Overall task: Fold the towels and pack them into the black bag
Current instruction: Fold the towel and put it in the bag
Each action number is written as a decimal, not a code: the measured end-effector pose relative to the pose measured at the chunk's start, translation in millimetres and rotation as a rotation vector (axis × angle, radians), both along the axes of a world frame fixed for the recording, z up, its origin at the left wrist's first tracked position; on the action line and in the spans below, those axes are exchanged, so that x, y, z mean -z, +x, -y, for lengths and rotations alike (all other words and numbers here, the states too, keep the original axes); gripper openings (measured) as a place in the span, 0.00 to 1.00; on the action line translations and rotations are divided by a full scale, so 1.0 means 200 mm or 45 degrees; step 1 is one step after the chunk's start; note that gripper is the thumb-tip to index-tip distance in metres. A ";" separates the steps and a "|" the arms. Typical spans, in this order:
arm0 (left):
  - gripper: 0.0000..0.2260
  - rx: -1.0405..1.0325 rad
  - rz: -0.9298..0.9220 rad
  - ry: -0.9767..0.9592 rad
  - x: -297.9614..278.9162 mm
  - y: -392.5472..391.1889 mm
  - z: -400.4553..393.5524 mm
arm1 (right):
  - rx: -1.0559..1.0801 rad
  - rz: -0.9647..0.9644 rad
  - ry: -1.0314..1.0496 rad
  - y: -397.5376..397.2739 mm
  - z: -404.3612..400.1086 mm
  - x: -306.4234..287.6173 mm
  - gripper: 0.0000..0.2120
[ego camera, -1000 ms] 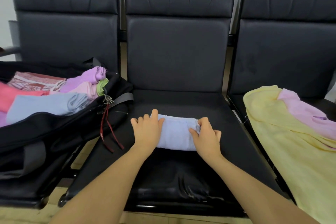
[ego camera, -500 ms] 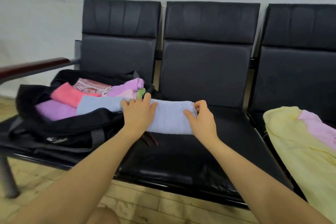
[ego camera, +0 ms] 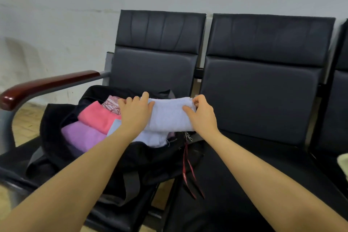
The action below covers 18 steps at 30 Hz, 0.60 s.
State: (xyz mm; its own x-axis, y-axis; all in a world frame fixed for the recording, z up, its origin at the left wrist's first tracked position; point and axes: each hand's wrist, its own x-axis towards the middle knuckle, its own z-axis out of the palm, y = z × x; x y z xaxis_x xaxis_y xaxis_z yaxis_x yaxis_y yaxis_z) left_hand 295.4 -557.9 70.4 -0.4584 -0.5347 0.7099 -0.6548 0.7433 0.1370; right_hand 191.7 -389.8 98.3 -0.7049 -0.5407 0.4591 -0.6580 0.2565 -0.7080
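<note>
Towel (ego camera: 169, 114), folded pale blue, hangs over the open bag (ego camera: 56, 118), the left hand (ego camera: 136, 113) curled round its left end and the right hand (ego camera: 200, 114) pinching its right end; it looks soft, light and limp, so holding both ends should keep the fold. The bag sits on a black seat (ego camera: 244, 165) by a pale wall (ego camera: 75, 15), with pink (ego camera: 96, 116) and purple (ego camera: 82, 136) towels already inside.

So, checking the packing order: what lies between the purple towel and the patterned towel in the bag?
The pink towel lies between the purple towel and the patterned towel, in the head view.
</note>
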 end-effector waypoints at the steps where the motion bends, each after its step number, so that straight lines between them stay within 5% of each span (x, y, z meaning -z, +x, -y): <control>1: 0.10 -0.005 0.004 -0.002 0.00 -0.06 0.09 | -0.001 -0.001 0.007 -0.05 0.09 0.00 0.11; 12: 0.14 -0.172 0.087 0.080 0.11 -0.46 0.66 | 0.004 -0.141 -0.001 -0.46 0.72 0.13 0.09; 18: 0.15 -0.166 0.169 0.275 0.33 -0.56 0.74 | 0.226 -0.252 0.235 -0.55 0.81 0.34 0.08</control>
